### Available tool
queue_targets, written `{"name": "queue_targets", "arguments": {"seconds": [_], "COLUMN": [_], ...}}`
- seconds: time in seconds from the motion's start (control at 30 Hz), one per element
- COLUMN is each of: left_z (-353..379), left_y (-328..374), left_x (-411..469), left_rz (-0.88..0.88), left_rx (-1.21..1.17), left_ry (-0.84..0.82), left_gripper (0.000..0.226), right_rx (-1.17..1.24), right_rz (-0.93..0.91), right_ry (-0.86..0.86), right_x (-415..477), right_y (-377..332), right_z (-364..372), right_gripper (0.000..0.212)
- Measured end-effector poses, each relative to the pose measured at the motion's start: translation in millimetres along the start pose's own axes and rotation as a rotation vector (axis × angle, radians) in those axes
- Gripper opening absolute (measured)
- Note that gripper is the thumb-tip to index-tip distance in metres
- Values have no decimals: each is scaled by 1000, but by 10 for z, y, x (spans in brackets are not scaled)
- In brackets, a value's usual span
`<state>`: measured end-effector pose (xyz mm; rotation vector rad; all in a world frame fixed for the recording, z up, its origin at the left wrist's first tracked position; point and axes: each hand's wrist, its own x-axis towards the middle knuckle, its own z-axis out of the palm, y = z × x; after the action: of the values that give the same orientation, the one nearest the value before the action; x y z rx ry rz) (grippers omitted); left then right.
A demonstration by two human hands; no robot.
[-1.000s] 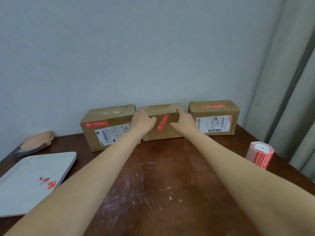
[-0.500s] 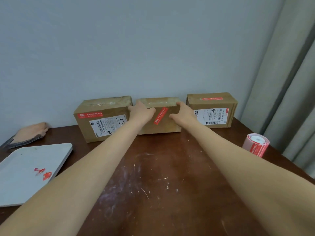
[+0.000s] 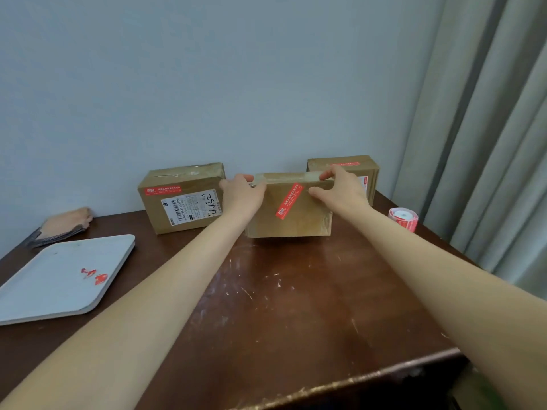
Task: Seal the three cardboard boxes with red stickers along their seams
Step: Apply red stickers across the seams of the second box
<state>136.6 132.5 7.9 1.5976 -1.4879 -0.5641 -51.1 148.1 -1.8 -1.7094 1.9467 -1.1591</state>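
The left hand (image 3: pixel 241 193) wraps its fingers over the top left corner of the middle box (image 3: pixel 296 226). The right hand (image 3: pixel 340 190) holds the other end, with its fingers curled on the top edge and its thumb on the front. So both hands grip one box, and the box sits right between them. Its long side runs from one hand across to the other, left to right. It stands on the table (image 3: pixel 296 306), a bit closer to the person than the other two boxes.

On the front of the box, between the two hands, a red sticker (image 3: pixel 289 200) lies slanted. I see no red on top of this box, only shiny tape, so I think the top seam may need a sticker yet.

Just past the left hand, on its outer side, stands the left box (image 3: pixel 183 199). Behind the right hand stands the right box (image 3: pixel 352 167), partly hidden by it. Each shows some red near its top edge.

The roll of stickers (image 3: pixel 403 218) lies out to the right of the right hand. The right hand is much nearer to it than the left. I think the right hand should reach for it while the left holds the box. Far out past the left hand lies a tray (image 3: pixel 44 303) with red scraps (image 3: pixel 94 275) on it.
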Motion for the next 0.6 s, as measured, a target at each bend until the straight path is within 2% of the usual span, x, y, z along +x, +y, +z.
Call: {"name": "queue_targets", "arguments": {"seconds": [0.2, 0.37, 0.5, 0.6], "left_z": [105, 195, 242, 269], "left_y": [54, 53, 63, 61], "left_x": [-342, -472, -546, -555], "left_rz": [82, 125, 159, 200], "left_rx": [13, 29, 91, 93], "left_ry": [-39, -91, -120, -137], "left_gripper": [36, 38, 45, 57], "right_rx": [-95, -99, -147, -189], "right_rz": [6, 70, 58, 74], "right_ry": [42, 54, 57, 59], "right_x": [-390, -568, -613, -614], "right_y": [178, 271, 291, 284], "right_z": [-324, -444, -465, -449], "right_gripper": [43, 44, 37, 44]}}
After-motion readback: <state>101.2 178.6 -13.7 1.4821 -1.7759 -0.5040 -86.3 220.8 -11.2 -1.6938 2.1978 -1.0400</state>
